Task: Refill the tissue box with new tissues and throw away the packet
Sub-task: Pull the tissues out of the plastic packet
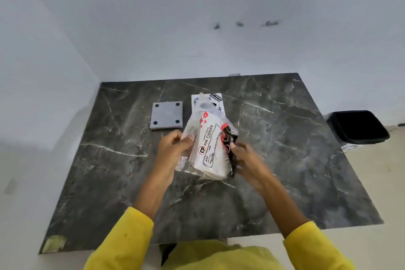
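Packet (pixel 210 151) of tissues is gripped at both sides above the table (pixel 306 160), left hand (pixel 175 149) and right hand (pixel 245 158) probably pulling it open. Tissue box (pixel 208 104) lies just behind, lid (pixel 167 115) off beside it, ready for filling

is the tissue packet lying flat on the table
No, the tissue packet is held up above the marble table, gripped by the left hand and the right hand on its two sides.
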